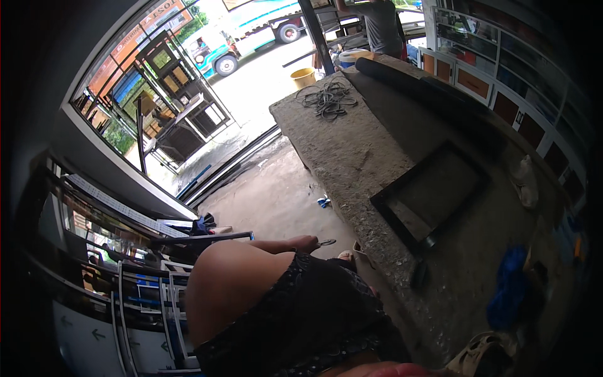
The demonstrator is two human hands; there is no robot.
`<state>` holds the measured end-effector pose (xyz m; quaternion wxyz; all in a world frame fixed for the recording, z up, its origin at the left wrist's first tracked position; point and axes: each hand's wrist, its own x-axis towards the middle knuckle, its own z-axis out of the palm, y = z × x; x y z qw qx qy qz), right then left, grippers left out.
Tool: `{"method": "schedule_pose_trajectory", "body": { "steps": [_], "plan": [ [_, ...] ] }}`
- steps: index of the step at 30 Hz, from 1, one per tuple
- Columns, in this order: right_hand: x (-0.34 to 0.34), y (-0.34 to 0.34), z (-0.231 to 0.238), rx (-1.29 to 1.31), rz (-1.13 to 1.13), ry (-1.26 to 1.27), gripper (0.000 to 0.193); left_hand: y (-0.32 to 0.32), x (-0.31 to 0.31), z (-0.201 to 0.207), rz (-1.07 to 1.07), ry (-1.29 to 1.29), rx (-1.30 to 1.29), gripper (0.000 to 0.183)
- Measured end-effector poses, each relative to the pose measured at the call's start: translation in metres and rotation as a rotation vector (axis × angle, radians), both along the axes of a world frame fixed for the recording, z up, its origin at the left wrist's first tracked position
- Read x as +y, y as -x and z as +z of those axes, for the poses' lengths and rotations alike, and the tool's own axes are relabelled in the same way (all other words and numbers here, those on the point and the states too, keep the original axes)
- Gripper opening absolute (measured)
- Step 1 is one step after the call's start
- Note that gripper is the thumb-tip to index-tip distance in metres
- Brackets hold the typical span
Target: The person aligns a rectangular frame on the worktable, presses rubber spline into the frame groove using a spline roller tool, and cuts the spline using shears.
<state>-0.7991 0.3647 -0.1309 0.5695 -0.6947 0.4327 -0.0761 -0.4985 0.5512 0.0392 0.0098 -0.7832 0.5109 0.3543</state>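
Reaching down toward the floor, my left hand (306, 242) has fingers pinching what looks like small pliers (326, 241), centre frame beside the concrete tabletop (352, 151). Stiff, light metal; grab the handles. Right hand's out of view.

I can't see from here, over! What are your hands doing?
Left hand low by the floor, touching a small metal tool. Right hand out of view. Black frame lies on the workbench nearby.

Head cam, fisheye, looks down-left over shoulder, workbench (352, 157) near, street beyond
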Motion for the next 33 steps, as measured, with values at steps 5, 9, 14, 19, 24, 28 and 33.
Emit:
{"method": "schedule_pose_trajectory", "body": {
  "steps": [5,9,14,19,24,28,33],
  "plan": [
    [0.025,0.027,-0.010,0.037,-0.045,-0.060,0.037,-0.004,-0.015,-0.017,0.080,0.048,0.074,0.043],
    [0.044,0.040,-0.011,0.091,-0.025,-0.154,0.038,-0.028,-0.015,-0.025,-0.043,0.019,0.174,0.041],
    [0.044,0.078,0.006,0.057,0.156,-0.358,0.040,-0.053,-0.025,-0.032,0.041,0.081,0.277,0.037],
    [-0.044,0.010,0.160,0.122,0.012,-0.257,0.038,-0.086,-0.029,-0.028,0.109,0.229,0.355,0.032],
    [-0.071,-0.093,0.184,0.144,-0.398,1.031,0.045,-0.126,-0.065,-0.029,0.160,0.355,0.252,0.028],
    [-0.086,-0.126,0.171,0.221,-0.497,1.150,0.081,-0.151,-0.119,-0.004,0.327,0.450,0.342,0.024],
    [-0.090,-0.118,0.178,0.549,-0.540,1.098,0.089,-0.166,-0.151,0.021,0.338,0.528,0.383,0.024]
  ]
}}
